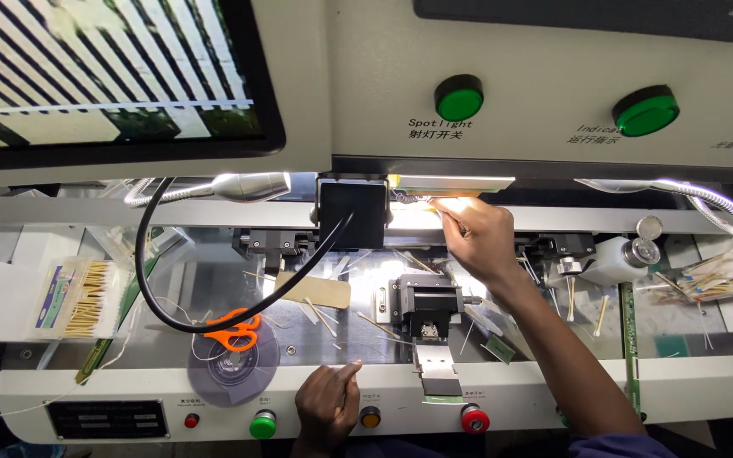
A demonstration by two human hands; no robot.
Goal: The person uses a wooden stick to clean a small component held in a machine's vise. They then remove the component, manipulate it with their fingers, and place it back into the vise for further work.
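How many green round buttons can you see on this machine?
3. Two large green buttons sit on the upper panel, one near the middle and one further right. A smaller green button is on the front edge, just beside the left hand. Others may be hidden.

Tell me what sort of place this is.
Probably an electronics assembly or repair workstation. A bench machine with green push buttons, a monitor showing magnified stripes, gooseneck spotlights and boxes of cotton swabs suggest fine work. The right hand reaches under the light; the left hand rests on the front panel.
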